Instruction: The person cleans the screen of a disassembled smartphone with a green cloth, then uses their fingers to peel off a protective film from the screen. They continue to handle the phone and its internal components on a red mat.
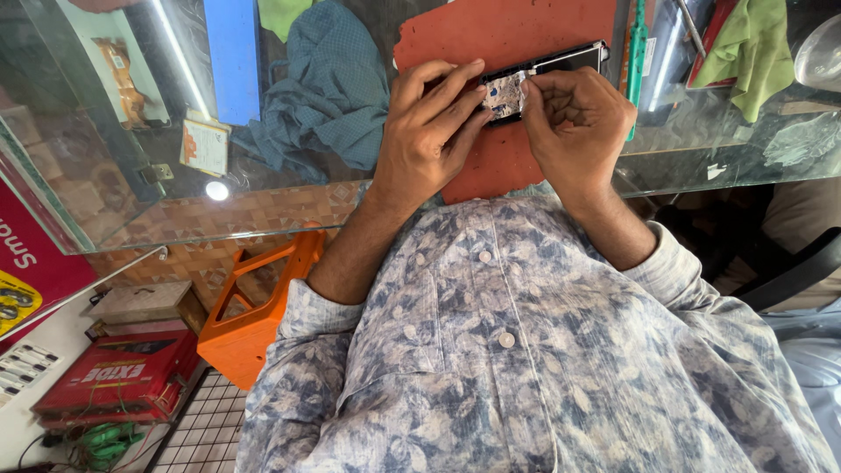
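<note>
stool: orange plastic stool (254,307) down under the glass counter (263,210), way off to the side
cloth: blue-green cloth (328,92) bunched up on the glass
left hand: left hand (429,127) has its fingers laid flat on the opened phone (543,74); pressing, not clenched
phone: lying on the red mat (499,31), between both hands
right hand: right hand (574,118) curled up, pinching the phone's silvery inside part
tool: green tool (637,52) just beside the mat
</note>
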